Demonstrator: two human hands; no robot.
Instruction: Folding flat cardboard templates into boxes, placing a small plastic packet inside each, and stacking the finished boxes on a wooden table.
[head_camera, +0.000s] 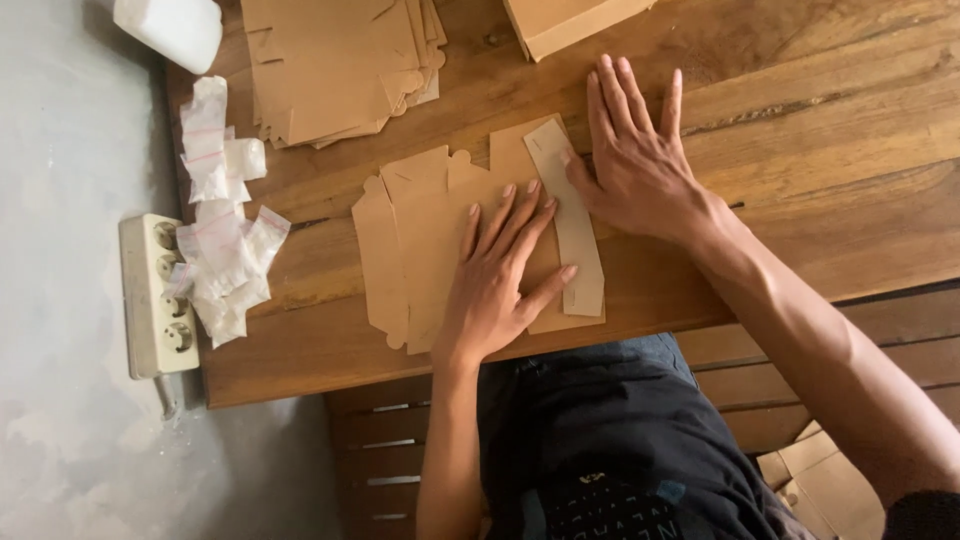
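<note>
Pressing flat on a die-cut kraft box blank (430, 240), the left hand (497, 285) lies open, fingers spread. The right hand (632, 160), also open, pushes its thumb on the folded side flap (575, 235). This blank rests at the wooden table (820, 130) near edge. Another blank stack (335, 60) is cut off above.

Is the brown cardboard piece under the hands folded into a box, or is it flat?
Flat: the cardboard cutout lies spread on the wooden table, left hand pressing it; only its right strip looks folded over.
</note>
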